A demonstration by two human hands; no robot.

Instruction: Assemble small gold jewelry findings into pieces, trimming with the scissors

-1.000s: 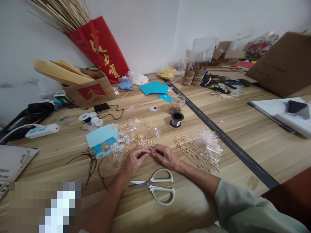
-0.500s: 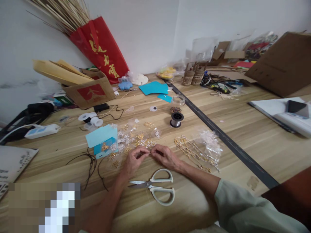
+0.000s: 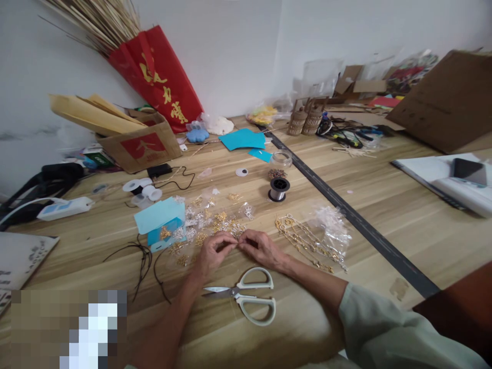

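Metal, maybe: left hand and right hand both pinch some tiny piece right between them, too small to ID. Gold and silver bits sit just beyond, scissors on the near side, blades pointing left.

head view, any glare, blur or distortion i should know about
Head view: wide-angle stretch, with the large cardboard box seeming to lean at right; head view: small highlights on the clear plastic bag; head view: detail between the fingertips of the left hand and right hand too fine to read; head view: lower left corner pixelated.
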